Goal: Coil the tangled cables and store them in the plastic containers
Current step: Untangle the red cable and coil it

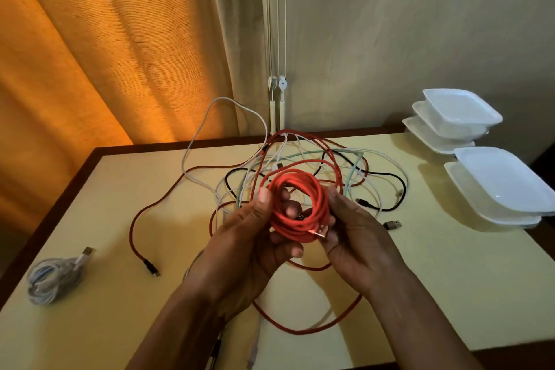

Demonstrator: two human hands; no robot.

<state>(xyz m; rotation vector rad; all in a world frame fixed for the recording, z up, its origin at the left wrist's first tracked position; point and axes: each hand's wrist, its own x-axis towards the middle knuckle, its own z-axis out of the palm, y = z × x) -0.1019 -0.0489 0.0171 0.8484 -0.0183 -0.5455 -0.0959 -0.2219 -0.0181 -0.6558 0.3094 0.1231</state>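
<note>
I hold a red cable coil [295, 204] in both hands, above the middle of the pale yellow table [435, 294]. It looks light and soft, a braided cord that bends easily. I judge it would spring loose if I let go, so the best hold is across the bundled loops, pinching all the turns together.

My left hand [249, 237] grips the coil's left side, thumb on the rim and fingers through the centre. My right hand [354, 228] pinches the right side, close to the cable's metal plug [319, 234].

The coil is bright orange-red, several round turns stacked roughly, with the plug end at its near edge. Beyond it on the table lies a tangle of cables [300, 161] in red, white, black and pale green. A coiled white cable [49, 276] sits at the near left. White plastic containers [504, 183] stand in two stacks at the right, well apart from my hands.
</note>
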